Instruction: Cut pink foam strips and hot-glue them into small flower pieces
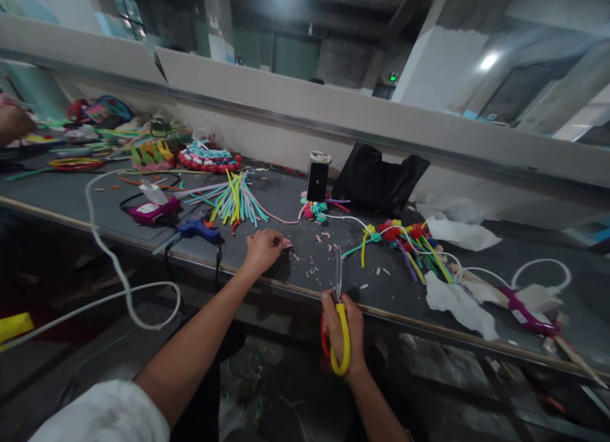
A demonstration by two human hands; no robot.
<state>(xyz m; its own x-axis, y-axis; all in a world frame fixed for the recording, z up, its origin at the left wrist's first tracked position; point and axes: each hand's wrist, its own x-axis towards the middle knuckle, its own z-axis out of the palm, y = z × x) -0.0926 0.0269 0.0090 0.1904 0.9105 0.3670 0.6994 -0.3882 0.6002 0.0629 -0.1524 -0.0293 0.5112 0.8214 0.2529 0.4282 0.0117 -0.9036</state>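
My right hand [352,334] grips a pair of scissors [338,274] with yellow and red handles. The blades point away from me over the table edge and look nearly closed. On the left, my left hand [264,248] is closed just above the tabletop, with a small pink piece [286,244] at its fingertips. What else its curled fingers cover is hidden. Pale pink snippets [325,237] and tiny crumbs lie scattered between the two hands. Beyond my left hand, a bundle of yellow, teal and pink fuzzy stems [241,197] fans out.
A phone [317,181] stands upright behind the scraps, beside a black bag [381,178]. A blue glue gun [199,228] rests at left near the edge. Colourful stemmed flowers [403,235], white paper [460,302] and cables occupy the right. Another person's hand [14,121] shows far left.
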